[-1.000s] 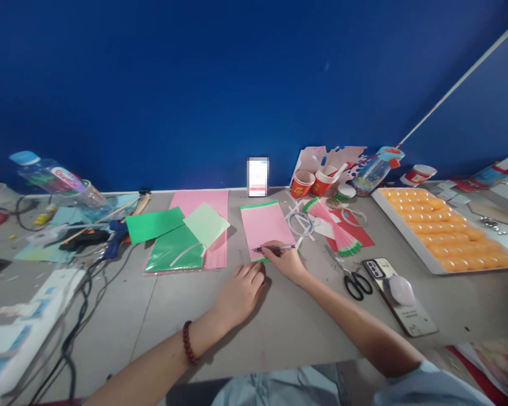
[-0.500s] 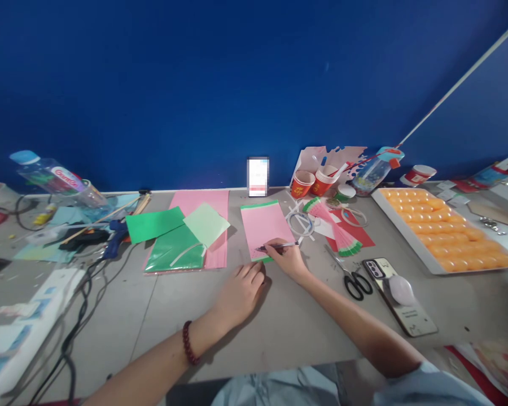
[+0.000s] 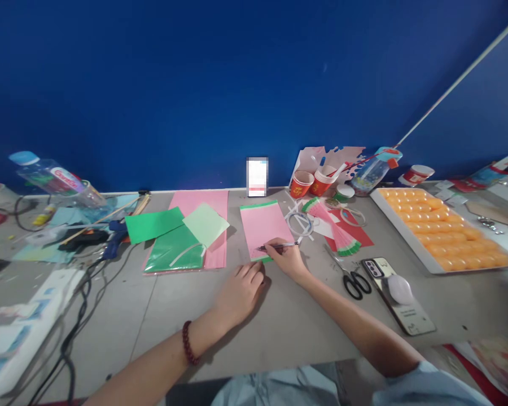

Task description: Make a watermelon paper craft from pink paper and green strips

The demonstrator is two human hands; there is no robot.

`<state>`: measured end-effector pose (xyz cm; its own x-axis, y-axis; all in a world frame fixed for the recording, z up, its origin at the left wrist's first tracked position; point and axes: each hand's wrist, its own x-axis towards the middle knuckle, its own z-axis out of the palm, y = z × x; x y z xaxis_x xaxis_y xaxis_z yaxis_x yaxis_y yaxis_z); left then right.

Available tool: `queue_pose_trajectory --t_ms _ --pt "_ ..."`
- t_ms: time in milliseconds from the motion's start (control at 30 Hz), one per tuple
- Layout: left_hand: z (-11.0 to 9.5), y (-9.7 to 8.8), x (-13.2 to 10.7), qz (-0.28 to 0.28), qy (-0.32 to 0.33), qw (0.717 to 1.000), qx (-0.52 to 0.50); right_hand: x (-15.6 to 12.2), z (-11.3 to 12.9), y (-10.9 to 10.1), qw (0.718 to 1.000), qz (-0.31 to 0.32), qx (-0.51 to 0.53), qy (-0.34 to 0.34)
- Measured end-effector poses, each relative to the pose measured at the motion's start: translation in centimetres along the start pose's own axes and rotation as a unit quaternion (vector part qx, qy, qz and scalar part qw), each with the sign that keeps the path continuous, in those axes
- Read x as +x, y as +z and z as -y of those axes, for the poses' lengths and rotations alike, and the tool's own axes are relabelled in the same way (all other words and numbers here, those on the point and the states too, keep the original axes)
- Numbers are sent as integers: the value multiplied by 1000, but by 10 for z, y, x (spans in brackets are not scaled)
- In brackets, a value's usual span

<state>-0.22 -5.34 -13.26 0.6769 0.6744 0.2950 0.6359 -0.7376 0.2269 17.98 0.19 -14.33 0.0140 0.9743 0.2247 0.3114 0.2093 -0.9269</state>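
A pink sheet of paper (image 3: 266, 221) with green strips along its top and bottom edges lies on the table in front of me. My right hand (image 3: 287, 256) holds a pen (image 3: 279, 246) over the lower part of this sheet. The pen's tip is at the paper, near small dark marks. Palm down, my left hand (image 3: 242, 288) rests on the table just below the sheet's bottom edge. Its fingers are loosely bent and lie on the table, with no object seen in them.
Left of the sheet lie green paper (image 3: 154, 225), a pale green square (image 3: 206, 224) and pink paper (image 3: 220, 248). On the right are scissors (image 3: 356, 284), a phone (image 3: 400, 299), a pink-and-green folded fan (image 3: 334, 228), red cups (image 3: 301, 184) and a tray of orange balls (image 3: 444, 225).
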Motion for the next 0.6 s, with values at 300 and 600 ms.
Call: queue_pose_trajectory --t_ms 300,600 --pt "0 0 1 -6 2 1000 -1 0 2 0 1000 0 3 0" --pt "0 -1 1 0 2 1000 9 1 3 -6 999 -28 35 1"
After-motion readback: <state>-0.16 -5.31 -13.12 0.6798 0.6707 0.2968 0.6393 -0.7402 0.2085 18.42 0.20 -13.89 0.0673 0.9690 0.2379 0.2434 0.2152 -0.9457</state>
